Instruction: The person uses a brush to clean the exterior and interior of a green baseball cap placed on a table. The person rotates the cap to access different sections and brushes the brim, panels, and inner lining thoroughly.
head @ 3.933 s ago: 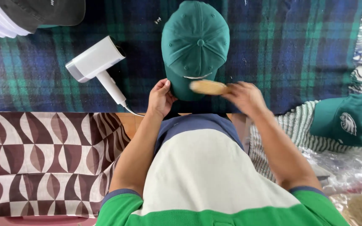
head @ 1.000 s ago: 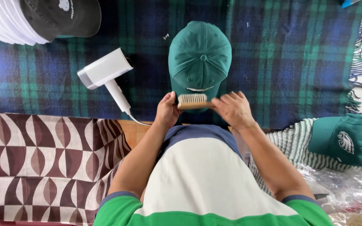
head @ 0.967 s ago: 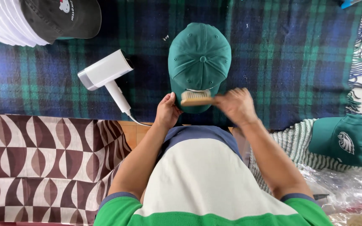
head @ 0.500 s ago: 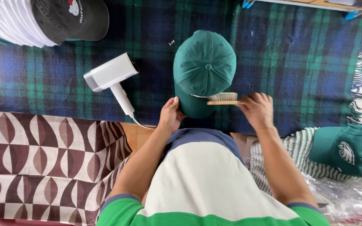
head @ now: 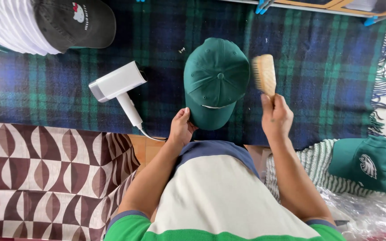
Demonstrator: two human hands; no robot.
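Observation:
A dark green cap (head: 216,80) lies on a blue-green plaid blanket (head: 318,76), its brim pointing toward me. My left hand (head: 182,127) grips the brim's left edge. My right hand (head: 276,117) holds a wooden bristle brush (head: 264,73) by its handle, upright and just to the right of the cap, bristles facing the cap's side, apart from it or barely touching.
A white hair dryer (head: 118,87) with a cord lies left of the cap. A black cap (head: 79,22) on a white stack sits at the top left. Another green cap (head: 371,164) rests on striped cloth at right. A brown patterned cloth (head: 45,174) covers the lower left.
My right hand has lifted the brush off the cap's brim and swung it upright to the cap's right side. The left hand stays at the brim.

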